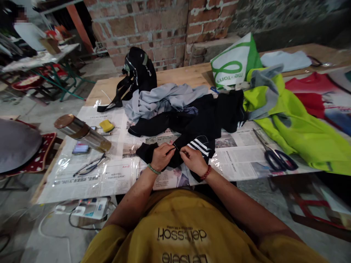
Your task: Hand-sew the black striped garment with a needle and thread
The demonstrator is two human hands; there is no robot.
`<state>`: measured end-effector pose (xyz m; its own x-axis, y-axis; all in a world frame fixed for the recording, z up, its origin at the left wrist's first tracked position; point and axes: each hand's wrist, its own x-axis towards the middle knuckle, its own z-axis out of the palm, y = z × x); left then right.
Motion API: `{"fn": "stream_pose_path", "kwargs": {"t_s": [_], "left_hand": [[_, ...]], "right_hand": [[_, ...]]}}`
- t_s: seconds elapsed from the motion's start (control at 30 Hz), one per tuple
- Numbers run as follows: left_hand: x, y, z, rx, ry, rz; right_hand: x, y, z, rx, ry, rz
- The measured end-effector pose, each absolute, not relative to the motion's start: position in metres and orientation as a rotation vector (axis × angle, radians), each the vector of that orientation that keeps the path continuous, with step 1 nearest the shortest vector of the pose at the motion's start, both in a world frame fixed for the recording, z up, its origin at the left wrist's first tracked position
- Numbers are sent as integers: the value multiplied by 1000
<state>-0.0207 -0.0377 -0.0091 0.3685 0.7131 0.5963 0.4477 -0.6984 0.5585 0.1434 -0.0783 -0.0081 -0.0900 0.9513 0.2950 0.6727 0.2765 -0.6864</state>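
A black garment with white stripes lies spread in the middle of the table, one part of it drawn toward my body. My left hand is closed in a pinch on a dark edge of the cloth. Close beside it, my right hand is also closed, thumb and forefinger pinching the black cloth just left of the stripes. A small thin dark bit shows between the fingertips; its kind is too small to tell. Behind lies a crumpled light grey garment, touching the black one.
Scissors lie at right beside a neon yellow garment. To the left are a metal flask, a phone, eyeglasses and a yellow sponge. A black backpack and a green-white bag stand behind.
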Motion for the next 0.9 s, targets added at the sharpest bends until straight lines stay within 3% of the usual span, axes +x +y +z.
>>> {"fn": "stream_pose_path", "kwargs": {"t_s": [0.37,0.6,0.7,0.9], "left_hand": [[-20,-38,-14,2320,854,1163],[-18,-38,-9,2306,841,1230],[-18,-38,-8,2324,834,1263],[-20,-37,-10,2377,865,1295]], "right_hand": [[150,-75,8,-1437,-1926,543],[178,-53,44,-1466,-1748,9],[169,-39,42,-1518,-1911,217],[153,-30,29,-1345,-1845,1039]]}}
